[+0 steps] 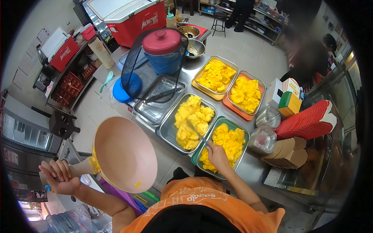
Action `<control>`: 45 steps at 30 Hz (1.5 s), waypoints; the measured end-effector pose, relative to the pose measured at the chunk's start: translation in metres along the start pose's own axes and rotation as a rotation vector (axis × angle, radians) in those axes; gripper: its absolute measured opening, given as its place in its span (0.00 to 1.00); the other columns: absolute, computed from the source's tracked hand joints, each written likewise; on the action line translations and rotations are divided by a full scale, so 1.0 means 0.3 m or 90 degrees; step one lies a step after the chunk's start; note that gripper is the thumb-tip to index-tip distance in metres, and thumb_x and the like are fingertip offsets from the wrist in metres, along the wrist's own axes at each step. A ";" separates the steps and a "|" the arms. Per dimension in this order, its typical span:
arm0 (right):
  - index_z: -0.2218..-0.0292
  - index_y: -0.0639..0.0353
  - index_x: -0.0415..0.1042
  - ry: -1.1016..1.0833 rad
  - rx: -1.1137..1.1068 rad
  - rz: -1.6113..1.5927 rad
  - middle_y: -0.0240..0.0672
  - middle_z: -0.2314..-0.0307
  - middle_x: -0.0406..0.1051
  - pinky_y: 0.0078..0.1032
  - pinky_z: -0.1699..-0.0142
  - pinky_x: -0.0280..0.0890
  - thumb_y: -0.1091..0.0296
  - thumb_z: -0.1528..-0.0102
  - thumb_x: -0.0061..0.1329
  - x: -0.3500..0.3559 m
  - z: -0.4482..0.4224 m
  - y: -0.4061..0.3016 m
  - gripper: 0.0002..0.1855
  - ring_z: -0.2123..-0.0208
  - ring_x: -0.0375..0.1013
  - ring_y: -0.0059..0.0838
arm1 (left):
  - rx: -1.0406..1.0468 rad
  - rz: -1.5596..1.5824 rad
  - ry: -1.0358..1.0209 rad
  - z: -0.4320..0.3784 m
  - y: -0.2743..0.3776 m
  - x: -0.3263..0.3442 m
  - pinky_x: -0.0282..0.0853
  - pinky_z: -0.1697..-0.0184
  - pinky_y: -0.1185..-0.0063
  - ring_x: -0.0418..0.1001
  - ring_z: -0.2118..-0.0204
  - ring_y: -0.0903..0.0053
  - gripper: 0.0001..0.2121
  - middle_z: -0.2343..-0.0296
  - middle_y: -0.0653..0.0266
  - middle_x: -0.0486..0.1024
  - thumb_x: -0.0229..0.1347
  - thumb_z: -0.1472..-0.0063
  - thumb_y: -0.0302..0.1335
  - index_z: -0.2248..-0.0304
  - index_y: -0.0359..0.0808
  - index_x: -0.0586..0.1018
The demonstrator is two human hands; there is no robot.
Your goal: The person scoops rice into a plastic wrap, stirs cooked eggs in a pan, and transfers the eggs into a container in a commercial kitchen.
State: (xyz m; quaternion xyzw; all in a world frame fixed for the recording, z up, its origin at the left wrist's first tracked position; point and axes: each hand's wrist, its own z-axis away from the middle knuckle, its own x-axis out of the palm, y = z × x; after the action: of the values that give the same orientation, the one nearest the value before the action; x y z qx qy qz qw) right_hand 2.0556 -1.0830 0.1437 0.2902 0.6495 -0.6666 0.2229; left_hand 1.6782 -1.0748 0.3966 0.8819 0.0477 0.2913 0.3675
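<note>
My left hand (59,177) grips the handle of a beige frying pan (125,151), tilted on its side, with a few yellow scraps near its rim. In my right hand (218,155) is a spatula (195,129), its blurred blade over the scrambled eggs (193,113) in the near left metal tray (166,135). Below that hand lies another tray of scrambled eggs (230,138) on a green board (194,159). Farther back, scrambled eggs fill two more trays, one on a yellow board (204,88), one on an orange board (246,116).
A metal tray (160,99) without eggs sits left, under a dark clear cover (131,70). Behind it stands a blue tub with a red lid (161,42). Red paper boxes (306,121), brown cartons (287,154) and plastic containers (263,139) line the right. People stand farther back.
</note>
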 end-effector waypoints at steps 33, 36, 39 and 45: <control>0.72 0.69 0.68 0.096 0.008 0.159 0.57 0.81 0.66 0.41 0.69 0.62 0.72 0.54 0.43 0.087 -0.310 0.096 0.09 0.75 0.67 0.54 | -0.012 0.004 0.154 0.043 0.057 -0.303 0.36 0.92 0.89 0.42 0.93 0.91 0.17 0.92 0.75 0.49 0.39 0.38 0.35 0.85 0.43 0.57; 0.72 0.69 0.68 0.083 0.036 0.157 0.57 0.81 0.66 0.41 0.68 0.62 0.71 0.54 0.43 0.057 -0.286 0.109 0.09 0.74 0.67 0.54 | -0.015 -0.016 0.187 0.043 0.061 -0.304 0.35 0.91 0.88 0.41 0.93 0.90 0.18 0.92 0.75 0.49 0.40 0.38 0.35 0.86 0.43 0.57; 0.71 0.69 0.68 0.121 -0.011 0.164 0.57 0.81 0.66 0.41 0.69 0.63 0.71 0.54 0.43 0.034 -0.265 0.062 0.10 0.75 0.67 0.54 | -0.021 -0.012 0.161 0.051 0.064 -0.327 0.35 0.91 0.88 0.41 0.93 0.90 0.18 0.92 0.75 0.49 0.40 0.38 0.35 0.86 0.43 0.56; 0.72 0.69 0.66 0.146 -0.031 0.123 0.57 0.83 0.65 0.42 0.72 0.63 0.71 0.53 0.43 0.063 -0.150 0.021 0.09 0.77 0.67 0.54 | -0.040 0.021 0.132 0.077 0.021 -0.332 0.35 0.92 0.89 0.41 0.93 0.90 0.18 0.92 0.74 0.49 0.39 0.38 0.34 0.85 0.42 0.56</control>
State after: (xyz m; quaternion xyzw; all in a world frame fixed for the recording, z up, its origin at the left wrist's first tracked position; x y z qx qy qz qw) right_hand 2.0503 -1.0370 0.1268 0.4199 0.6556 -0.5889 0.2170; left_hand 1.6078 -1.1234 0.3401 0.8359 0.0621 0.3884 0.3829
